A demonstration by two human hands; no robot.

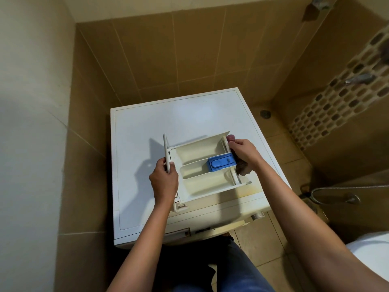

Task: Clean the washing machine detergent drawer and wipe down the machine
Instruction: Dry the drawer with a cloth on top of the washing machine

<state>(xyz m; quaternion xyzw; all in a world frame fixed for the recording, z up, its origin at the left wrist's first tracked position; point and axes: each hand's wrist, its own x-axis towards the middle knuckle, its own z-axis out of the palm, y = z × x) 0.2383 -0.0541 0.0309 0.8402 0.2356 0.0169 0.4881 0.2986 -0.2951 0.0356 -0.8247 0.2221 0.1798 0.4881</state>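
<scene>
Spanning both hands above the washing machine top, the detergent drawer is gripped by the left hand at its front panel, while the right hand bunches a dark cloth against its rear end. Light, stiff, thin plastic by its look: hold panel and side walls, not the blue insert.

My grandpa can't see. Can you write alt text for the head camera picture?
A person's left hand grips the front of a white detergent drawer over a washing machine, while the right hand holds a dark cloth at its back end.
</scene>
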